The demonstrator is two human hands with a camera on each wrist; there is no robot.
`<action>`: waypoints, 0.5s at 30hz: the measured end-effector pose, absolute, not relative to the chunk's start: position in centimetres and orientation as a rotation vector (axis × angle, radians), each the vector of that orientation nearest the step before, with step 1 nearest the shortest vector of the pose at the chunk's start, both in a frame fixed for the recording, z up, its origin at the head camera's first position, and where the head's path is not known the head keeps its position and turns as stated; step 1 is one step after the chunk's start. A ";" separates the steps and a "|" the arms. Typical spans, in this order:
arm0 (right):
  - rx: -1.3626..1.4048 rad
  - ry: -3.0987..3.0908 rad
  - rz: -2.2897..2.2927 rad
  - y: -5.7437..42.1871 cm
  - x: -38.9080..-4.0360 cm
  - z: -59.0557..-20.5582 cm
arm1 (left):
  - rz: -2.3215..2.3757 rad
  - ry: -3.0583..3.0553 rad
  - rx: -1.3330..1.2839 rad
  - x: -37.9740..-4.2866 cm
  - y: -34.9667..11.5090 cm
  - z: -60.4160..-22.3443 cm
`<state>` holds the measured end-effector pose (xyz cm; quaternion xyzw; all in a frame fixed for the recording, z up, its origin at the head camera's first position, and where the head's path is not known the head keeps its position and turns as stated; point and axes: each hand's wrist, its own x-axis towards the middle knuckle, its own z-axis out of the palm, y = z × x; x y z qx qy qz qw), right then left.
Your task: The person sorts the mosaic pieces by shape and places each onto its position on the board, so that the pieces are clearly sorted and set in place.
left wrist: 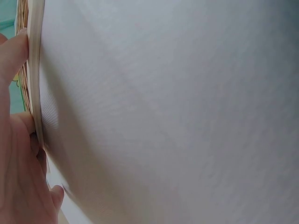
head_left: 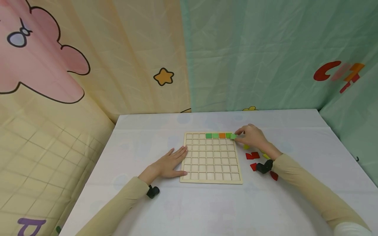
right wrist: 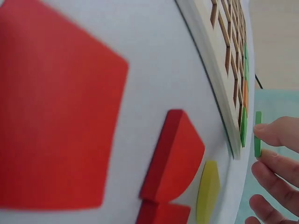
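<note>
A pale wooden grid board (head_left: 211, 182) lies flat on the white table. Along its far row sit a darker green tile (head_left: 208, 135), a lighter green tile (head_left: 215, 135), an orange tile (head_left: 222, 135) and another green tile (head_left: 228, 135) near the right corner. My right hand (head_left: 252, 136) pinches a light green square tile (right wrist: 258, 135) between thumb and fingertips, just off that corner. My left hand (head_left: 169, 163) lies spread at the board's left edge, its fingertips and thumb touching the frame.
Right of the board lie several red pieces (head_left: 255, 155) and yellow pieces (head_left: 246, 147), partly beneath my right wrist. A black wrist camera (head_left: 264, 166) is on each arm. Printed curtains (head_left: 254, 49) stand behind the table (head_left: 206, 209).
</note>
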<state>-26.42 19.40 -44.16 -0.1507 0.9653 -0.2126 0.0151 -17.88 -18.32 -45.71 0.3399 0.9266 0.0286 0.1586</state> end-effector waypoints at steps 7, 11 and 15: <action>-0.534 3.011 -0.674 18.5 -26.7 -44.0 | 0.084 2.651 0.969 -17.8 -18.3 -45.7; -0.551 2.994 -0.686 17.9 -26.8 -43.9 | 0.082 2.648 0.963 -17.8 -18.3 -45.7; -0.557 2.982 -0.702 17.4 -26.8 -43.7 | 0.077 2.644 0.959 -17.8 -18.3 -45.7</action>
